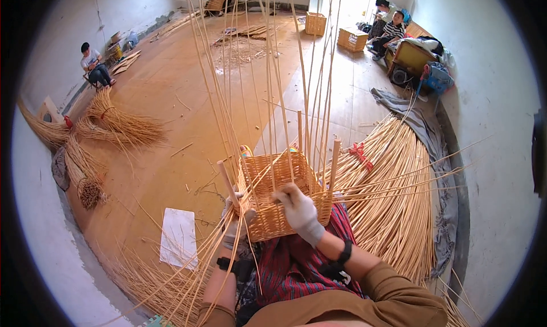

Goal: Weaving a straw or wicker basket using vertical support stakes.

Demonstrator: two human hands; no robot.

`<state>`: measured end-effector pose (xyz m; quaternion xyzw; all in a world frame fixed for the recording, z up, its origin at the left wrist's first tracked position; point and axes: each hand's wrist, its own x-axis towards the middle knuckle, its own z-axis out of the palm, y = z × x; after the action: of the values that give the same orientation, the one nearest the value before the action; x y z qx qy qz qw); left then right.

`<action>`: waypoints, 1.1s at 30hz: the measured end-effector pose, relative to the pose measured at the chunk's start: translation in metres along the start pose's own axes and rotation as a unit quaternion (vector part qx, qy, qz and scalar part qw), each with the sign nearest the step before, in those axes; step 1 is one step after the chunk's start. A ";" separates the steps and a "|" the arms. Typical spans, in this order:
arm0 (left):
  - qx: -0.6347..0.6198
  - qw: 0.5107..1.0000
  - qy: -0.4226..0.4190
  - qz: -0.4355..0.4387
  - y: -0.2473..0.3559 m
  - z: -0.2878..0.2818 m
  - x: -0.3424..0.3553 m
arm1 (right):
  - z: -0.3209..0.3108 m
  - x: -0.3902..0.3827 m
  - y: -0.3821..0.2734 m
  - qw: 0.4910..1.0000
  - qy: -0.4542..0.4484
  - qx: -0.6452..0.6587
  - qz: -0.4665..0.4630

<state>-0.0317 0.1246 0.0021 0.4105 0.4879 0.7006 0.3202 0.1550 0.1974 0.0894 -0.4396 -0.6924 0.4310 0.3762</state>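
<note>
A half-woven wicker basket (pixel 270 223) rests on my lap, with wooden corner posts (pixel 226 179) and long upright wicker strands (pixel 307 87) rising from its walls. My left hand (pixel 235 220), in a pale glove, is closed round the near left corner, where many loose strands run through or past it; part of it is hidden by them. My gloved right hand (pixel 300 210) is over the near wall with its fingers pinched together at a wicker strand (pixel 273 179). The exact fingertip contact is hard to see.
A large bundle of strands (pixel 393 196) with a red tie lies at right on grey cloth (pixel 447 213). More bundles (pixel 128 124) lie at left, beside a white sheet (pixel 178 236). Other people (pixel 94 65) sit farther off; finished-looking baskets (pixel 352 39) stand near the doorway.
</note>
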 end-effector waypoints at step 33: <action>0.284 0.954 0.094 -0.026 -0.007 0.013 -0.080 | 0.037 -0.018 0.001 0.979 -0.112 -0.133 -0.109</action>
<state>0.0165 0.0648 -0.0231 0.4038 0.7049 0.5604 0.1612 0.1280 0.1713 0.0734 -0.3566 -0.8251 0.3376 0.2793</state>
